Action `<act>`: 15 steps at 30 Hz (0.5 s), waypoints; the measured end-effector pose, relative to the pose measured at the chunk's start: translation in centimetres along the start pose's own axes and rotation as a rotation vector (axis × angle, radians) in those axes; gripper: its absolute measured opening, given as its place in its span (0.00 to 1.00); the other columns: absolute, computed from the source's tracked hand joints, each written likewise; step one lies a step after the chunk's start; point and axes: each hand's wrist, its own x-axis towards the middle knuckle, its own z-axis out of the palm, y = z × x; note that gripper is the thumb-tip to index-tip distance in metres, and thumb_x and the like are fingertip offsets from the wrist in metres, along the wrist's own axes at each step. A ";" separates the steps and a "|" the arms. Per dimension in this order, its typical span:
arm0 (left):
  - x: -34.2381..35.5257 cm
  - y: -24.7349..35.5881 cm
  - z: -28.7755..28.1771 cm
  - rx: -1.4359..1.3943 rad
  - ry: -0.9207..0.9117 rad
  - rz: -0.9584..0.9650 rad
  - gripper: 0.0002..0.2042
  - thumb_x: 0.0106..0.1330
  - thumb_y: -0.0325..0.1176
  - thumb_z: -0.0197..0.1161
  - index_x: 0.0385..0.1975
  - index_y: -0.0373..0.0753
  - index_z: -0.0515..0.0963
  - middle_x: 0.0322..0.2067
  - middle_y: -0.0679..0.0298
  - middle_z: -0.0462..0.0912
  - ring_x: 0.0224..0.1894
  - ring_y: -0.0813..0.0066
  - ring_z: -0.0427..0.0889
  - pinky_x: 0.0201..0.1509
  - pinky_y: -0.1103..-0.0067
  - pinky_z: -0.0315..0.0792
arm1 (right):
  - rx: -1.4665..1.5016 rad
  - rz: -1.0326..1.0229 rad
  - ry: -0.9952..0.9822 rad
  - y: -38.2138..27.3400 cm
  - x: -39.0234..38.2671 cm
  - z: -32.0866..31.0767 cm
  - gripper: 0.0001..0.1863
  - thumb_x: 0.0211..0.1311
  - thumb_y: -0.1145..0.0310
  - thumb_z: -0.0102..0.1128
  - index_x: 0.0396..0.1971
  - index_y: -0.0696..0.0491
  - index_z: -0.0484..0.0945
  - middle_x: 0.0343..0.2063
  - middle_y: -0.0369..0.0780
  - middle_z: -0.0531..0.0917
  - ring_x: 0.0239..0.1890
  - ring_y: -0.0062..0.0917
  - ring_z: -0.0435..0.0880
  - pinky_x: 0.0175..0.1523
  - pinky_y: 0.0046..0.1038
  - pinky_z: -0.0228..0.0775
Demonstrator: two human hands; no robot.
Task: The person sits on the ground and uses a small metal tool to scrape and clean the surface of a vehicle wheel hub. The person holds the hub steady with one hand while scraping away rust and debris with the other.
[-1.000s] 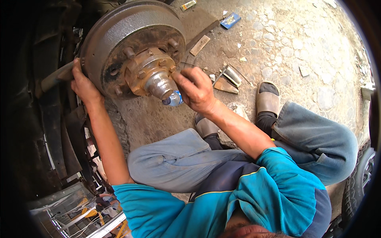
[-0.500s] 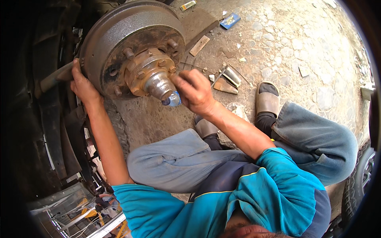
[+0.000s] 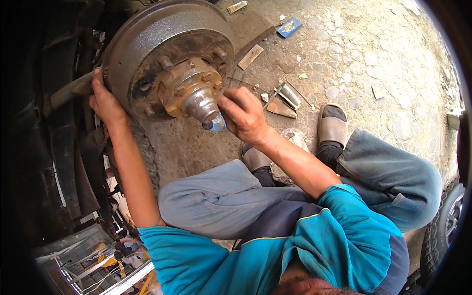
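A grey brake drum [image 3: 147, 39] with a rusty orange hub [image 3: 184, 86] and its metal centre cap [image 3: 202, 104] faces me on a vehicle's axle. My left hand [image 3: 103, 101] grips the drum's left rim from behind. Over at the tip of the cap, my right hand [image 3: 243, 115] holds a small bluish object [image 3: 217, 123]; what that object is cannot be made out. Several studs stick out of the hub around the cap.
Metal pieces [image 3: 285, 101] and a flat wooden strip [image 3: 250, 56] lie on the stony ground beyond my right hand. A blue packet [image 3: 289, 27] lies farther off. My sandalled foot [image 3: 332, 125] and bent knees are below. A tyre [image 3: 445, 231] stands at the right edge.
My right hand has stayed at the tip of the hub cap with only slight shifts. My left hand keeps its hold on the drum's rim.
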 end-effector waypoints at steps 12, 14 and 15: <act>-0.2 -0.2 0.0 0.006 0.004 0.012 0.24 0.69 0.43 0.62 0.49 0.23 0.79 0.48 0.56 0.82 0.46 0.72 0.79 0.53 0.75 0.72 | -0.062 -0.015 -0.012 -0.1 0.1 -0.5 0.21 0.45 0.78 0.61 0.45 0.59 0.80 0.37 0.43 0.77 0.33 0.34 0.77 0.36 0.32 0.72; 0.1 0.0 0.0 0.033 0.010 0.018 0.24 0.68 0.44 0.62 0.49 0.23 0.79 0.47 0.56 0.82 0.46 0.72 0.80 0.54 0.75 0.72 | -0.055 -0.041 -0.016 0.0 -0.2 -0.2 0.20 0.46 0.76 0.61 0.44 0.58 0.80 0.37 0.42 0.77 0.33 0.34 0.77 0.36 0.32 0.72; 0.2 0.1 -0.3 0.025 0.015 0.015 0.24 0.68 0.44 0.62 0.49 0.23 0.79 0.48 0.55 0.82 0.47 0.71 0.80 0.54 0.75 0.73 | -0.041 -0.067 -0.024 0.2 -0.3 -0.2 0.20 0.47 0.76 0.61 0.44 0.58 0.81 0.37 0.42 0.77 0.33 0.33 0.77 0.36 0.32 0.72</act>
